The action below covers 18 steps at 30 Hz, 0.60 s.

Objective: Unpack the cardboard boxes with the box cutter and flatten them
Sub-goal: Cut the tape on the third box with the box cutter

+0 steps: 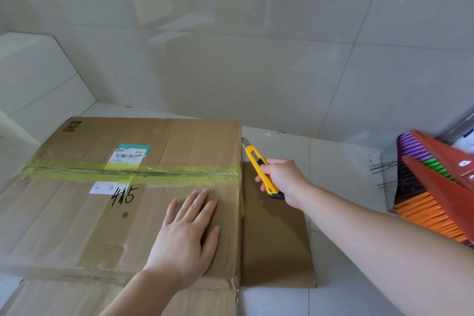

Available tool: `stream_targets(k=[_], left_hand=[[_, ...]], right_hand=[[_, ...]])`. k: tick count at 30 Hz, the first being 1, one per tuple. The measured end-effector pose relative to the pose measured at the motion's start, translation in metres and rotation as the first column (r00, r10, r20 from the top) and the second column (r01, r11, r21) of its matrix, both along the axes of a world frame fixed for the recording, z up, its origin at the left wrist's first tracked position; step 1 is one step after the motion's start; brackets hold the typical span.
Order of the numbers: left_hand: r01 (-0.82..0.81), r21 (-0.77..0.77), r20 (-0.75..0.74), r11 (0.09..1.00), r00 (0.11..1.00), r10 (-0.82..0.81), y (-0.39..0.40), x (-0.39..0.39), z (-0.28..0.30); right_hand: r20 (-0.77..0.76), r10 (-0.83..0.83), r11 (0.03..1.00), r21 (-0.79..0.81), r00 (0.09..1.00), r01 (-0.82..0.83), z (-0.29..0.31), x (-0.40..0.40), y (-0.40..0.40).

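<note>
At the box's (123,197) far right edge, the right hand (280,179) grips the cutter (261,172), blade at the corner, while the left hand (187,236) presses flat on top; next, slit the yellow tape (133,172).

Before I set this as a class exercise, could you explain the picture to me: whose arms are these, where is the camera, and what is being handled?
There is no machine here. A person wears a camera on the head, so you look down along their own arms. The left hand lies flat, fingers straight, on top of a large cardboard box standing on a tiled floor. The box is sealed with yellowish tape across its top. The right hand grips a yellow box cutter, its blade at the box's far right corner. A flat sheet of cardboard lies beside the box. At the right edge are brooms with coloured bristles.
</note>
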<state>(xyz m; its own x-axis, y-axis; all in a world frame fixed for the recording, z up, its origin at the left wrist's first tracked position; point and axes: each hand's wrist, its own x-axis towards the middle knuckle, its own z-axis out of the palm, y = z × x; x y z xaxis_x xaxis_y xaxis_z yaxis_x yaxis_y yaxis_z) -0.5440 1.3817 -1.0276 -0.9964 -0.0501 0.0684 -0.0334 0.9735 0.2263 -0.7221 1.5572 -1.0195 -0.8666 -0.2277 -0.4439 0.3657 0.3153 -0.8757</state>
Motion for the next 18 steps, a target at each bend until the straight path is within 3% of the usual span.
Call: stream_targets(k=[12,18], left_hand=[[-0.015,0.032,-0.036,0.999,0.999,0.016,0.003,0.003,0.004],[-0.020,0.011,-0.028,1.000,0.999,0.021,0.003,0.003,0.003]], right_hand=[[0.025,0.234,0.969,0.074,0.972,-0.235,0.010,0.001,0.027],[-0.002,0.263,0.961,0.083,0.965,-0.262,0.011,0.008,0.026]])
